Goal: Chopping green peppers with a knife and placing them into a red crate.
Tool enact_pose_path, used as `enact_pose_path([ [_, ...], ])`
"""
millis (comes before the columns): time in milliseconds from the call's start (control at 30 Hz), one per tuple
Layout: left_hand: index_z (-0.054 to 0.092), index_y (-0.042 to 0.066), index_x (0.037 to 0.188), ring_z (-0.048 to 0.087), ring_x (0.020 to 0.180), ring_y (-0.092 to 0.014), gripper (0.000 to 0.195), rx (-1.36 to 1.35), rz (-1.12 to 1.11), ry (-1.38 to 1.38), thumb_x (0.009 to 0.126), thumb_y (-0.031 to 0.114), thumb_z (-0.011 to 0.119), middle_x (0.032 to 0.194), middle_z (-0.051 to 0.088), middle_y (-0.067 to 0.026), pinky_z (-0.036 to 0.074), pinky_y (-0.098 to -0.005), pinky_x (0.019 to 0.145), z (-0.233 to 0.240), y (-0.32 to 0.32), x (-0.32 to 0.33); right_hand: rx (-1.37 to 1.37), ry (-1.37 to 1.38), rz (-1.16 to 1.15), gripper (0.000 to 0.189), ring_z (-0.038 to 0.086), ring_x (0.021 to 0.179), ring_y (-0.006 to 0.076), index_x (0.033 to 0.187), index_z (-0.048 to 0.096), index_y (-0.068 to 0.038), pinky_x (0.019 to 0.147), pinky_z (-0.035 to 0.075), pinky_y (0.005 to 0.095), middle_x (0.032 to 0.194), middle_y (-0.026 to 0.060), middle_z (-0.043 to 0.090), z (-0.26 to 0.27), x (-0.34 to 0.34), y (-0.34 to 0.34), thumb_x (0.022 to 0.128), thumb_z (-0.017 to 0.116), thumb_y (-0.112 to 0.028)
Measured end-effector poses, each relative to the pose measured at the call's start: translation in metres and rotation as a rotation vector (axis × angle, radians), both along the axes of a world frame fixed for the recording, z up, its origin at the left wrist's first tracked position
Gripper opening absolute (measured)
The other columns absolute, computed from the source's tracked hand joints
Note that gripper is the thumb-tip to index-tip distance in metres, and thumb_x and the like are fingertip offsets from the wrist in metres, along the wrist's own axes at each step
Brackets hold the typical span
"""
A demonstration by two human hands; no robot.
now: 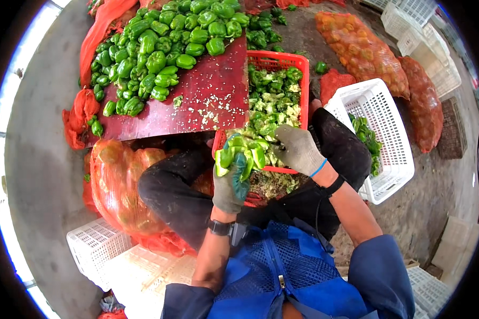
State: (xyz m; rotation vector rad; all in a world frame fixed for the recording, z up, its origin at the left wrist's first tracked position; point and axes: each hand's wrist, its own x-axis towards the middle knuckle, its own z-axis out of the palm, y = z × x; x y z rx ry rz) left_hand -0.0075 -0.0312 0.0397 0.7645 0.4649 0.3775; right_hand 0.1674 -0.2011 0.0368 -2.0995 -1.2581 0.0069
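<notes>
In a grey and green work glove, my left hand (232,181) is closed around pieces of cut green bell pepper (241,153), over the near left corner of a red plastic crate (304,91). My right hand (299,149), in a grey glove with a blue cuff edge, is at that crate's near right part, fingers curled around something small and dark that I cannot make out. The crate holds pepper cores and scraps (273,107). A heap of whole green bell peppers (155,60) lies on a dark red board (207,91) strewn with seeds.
A white perforated crate (399,139) with green pepper pieces (365,139) stands at the right. Filled mesh sacks lie behind it (361,52) and at the left (123,183). More white crates stand at lower left (97,239) and upper right (427,52). My bent knees flank the red crate.
</notes>
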Motion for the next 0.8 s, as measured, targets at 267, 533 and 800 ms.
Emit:
enact_pose_path([
  [267,0.056,0.003,0.157,0.072,0.119,-0.015,0.046,0.066,-0.080,0.000,0.113,0.007,0.066,0.137,0.070,-0.0060,0.063,-0.0310,0.098,-0.022,0.007,-0.006,0.075,0.233,-0.175,0.027,0.067,0.084,0.0489,0.094,0.064,0.000,0.071,0.053,0.0532,0.087,0.0229,0.064,-0.012,-0.010,-0.009,0.084,0.086,-0.014],
  [533,0.066,0.001,0.142,0.073,0.113,-0.015,0.030,-0.035,-0.018,0.078,0.113,0.007,0.066,0.133,0.072,-0.0062,0.061,-0.0298,0.093,-0.027,0.016,0.004,0.071,0.552,-0.304,0.026,0.070,0.075,0.0393,0.098,0.067,0.002,0.069,0.054,0.0482,0.083,0.0200,0.066,-0.007,-0.021,0.005,0.090,0.082,-0.018],
  [800,0.065,0.009,0.143,0.074,0.115,-0.016,0.029,-0.010,0.012,0.142,0.115,0.012,0.062,0.133,0.073,-0.0060,0.066,-0.0328,0.093,-0.020,0.039,0.033,0.302,1.525,-0.555,0.018,0.060,0.054,0.0157,0.104,0.066,-0.002,0.044,0.045,0.0336,0.074,0.0055,0.063,-0.033,-0.046,-0.002,0.101,0.075,-0.018],
])
